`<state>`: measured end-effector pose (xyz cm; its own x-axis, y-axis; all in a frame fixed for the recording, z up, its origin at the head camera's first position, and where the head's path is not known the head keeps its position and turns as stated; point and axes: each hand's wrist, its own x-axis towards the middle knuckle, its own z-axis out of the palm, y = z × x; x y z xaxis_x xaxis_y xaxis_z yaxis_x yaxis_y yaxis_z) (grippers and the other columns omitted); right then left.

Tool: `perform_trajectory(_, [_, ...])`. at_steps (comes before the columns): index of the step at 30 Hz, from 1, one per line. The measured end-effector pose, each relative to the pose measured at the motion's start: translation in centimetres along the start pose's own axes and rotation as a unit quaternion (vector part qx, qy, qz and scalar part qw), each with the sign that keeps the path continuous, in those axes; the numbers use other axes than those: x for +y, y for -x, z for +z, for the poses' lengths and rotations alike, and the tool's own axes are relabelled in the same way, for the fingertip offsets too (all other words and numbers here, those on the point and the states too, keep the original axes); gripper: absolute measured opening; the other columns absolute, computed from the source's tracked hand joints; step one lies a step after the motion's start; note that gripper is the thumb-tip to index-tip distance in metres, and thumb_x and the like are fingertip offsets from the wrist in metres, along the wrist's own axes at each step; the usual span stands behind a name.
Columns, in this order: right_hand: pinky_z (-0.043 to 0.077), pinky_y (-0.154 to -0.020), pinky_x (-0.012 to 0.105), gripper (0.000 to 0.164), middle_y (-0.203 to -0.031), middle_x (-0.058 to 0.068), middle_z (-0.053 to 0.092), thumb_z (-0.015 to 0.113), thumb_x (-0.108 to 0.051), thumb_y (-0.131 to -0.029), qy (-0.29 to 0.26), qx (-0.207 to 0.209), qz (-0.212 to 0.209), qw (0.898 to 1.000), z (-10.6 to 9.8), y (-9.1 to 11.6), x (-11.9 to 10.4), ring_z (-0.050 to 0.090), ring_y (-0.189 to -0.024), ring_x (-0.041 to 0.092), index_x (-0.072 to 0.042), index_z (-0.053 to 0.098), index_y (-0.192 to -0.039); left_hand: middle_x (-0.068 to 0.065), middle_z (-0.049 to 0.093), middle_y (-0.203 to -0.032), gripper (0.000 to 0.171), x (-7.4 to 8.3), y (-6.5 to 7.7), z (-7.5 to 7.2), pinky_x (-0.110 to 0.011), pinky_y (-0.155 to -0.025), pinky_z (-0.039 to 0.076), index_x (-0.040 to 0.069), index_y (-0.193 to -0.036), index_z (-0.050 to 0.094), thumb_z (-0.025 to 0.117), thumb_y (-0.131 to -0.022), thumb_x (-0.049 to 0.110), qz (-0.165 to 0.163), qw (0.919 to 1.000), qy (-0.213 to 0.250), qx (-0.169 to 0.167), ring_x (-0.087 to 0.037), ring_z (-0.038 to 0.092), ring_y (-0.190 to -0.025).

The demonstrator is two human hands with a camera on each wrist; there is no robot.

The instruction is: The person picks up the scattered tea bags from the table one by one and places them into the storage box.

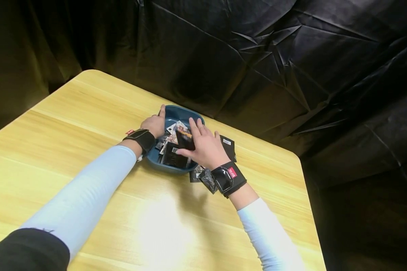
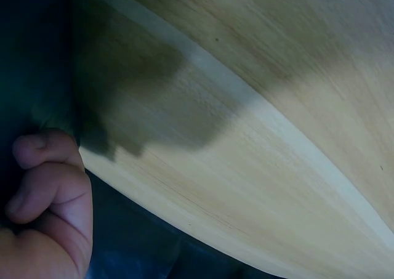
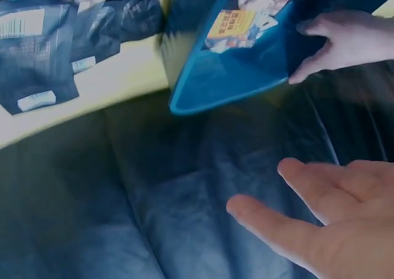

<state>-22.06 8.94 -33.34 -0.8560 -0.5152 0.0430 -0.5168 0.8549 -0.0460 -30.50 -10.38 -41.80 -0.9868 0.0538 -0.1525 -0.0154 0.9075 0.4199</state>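
Observation:
A blue plastic basin (image 1: 171, 170) stands near the table's far edge, holding several packets, among them dark pouches (image 1: 174, 157) and printed ones (image 1: 179, 126). My left hand (image 1: 155, 125) grips the basin's left rim, thumb and fingers on either side of the wall in the right wrist view. Curled fingers of that hand (image 2: 58, 199) show in the left wrist view. Over the basin's right side hovers my right hand (image 1: 208, 147), fingers spread and holding nothing; it hides part of the rim and contents.
Right of the basin, more black packets (image 1: 228, 145) with white labels lie on the wooden table (image 1: 98, 113), some partly covered by my right hand and wrist. A black cloth (image 1: 257, 67) hangs beyond the table's far edge.

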Motion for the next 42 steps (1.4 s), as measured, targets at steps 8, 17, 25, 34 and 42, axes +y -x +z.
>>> perform_trajectory(8, [0.022,-0.109,0.058,0.099,-0.154,0.011,0.026,0.056,-0.073,-0.074,-0.019,-0.02,0.039,0.999,1.1,1.6,1.8,0.034,-0.137,0.034,-0.019,0.022,-0.15,-0.028,0.058,-0.102,0.082,0.1,0.0,-0.1,-0.041,-0.062,0.047,0.003,-0.149,-0.006,0.05,-0.089,0.005,0.001,1.0,0.003,0.0,-0.032,0.06,-0.075])
perform_trajectory(17, [0.037,-0.102,0.052,0.098,-0.151,0.019,0.028,0.063,-0.063,-0.076,-0.045,-0.037,0.087,0.995,3.4,4.2,5.1,0.039,-0.132,0.038,-0.01,0.024,-0.149,-0.031,0.057,-0.109,0.083,0.1,0.0,0.0,-0.046,-0.071,0.05,0.003,-0.149,-0.008,0.05,-0.089,0.006,-0.003,1.0,0.001,-0.006,-0.036,0.062,-0.085])
perform_trajectory(25, [0.04,-0.101,0.045,0.093,-0.145,0.025,0.037,0.066,-0.058,-0.077,-0.048,-0.083,0.142,0.985,6.8,7.1,7.1,0.045,-0.127,0.04,-0.001,0.033,-0.144,-0.031,0.057,-0.109,0.083,0.1,-0.1,0.0,-0.048,-0.073,0.05,0.003,-0.149,-0.007,0.05,-0.089,0.006,-0.005,1.0,-0.002,-0.003,-0.038,0.062,-0.088])
perform_trajectory(34, [0.044,-0.096,0.046,0.094,-0.14,0.025,0.043,0.063,-0.06,-0.076,-0.027,-0.105,0.148,0.983,9.1,7.7,6.7,0.05,-0.123,0.038,-0.002,0.034,-0.144,-0.031,0.057,-0.105,0.084,-0.5,-0.2,-0.4,-0.046,-0.07,0.049,0.002,-0.149,-0.008,0.05,-0.088,0.005,-0.006,1.0,-0.003,-0.004,-0.037,0.061,-0.085])
perform_trajectory(42, [0.051,-0.081,0.046,0.053,-0.116,0.026,0.062,0.058,-0.018,-0.084,0.012,-0.044,0.095,0.994,9.5,7.9,6.0,0.064,-0.1,0.037,0.004,0.048,-0.131,-0.03,0.06,-0.101,0.084,-1.2,-0.4,-0.1,-0.046,-0.068,0.049,0.002,-0.149,-0.007,0.051,-0.088,0.006,-0.006,1.0,-0.002,0.002,-0.036,0.062,-0.082])
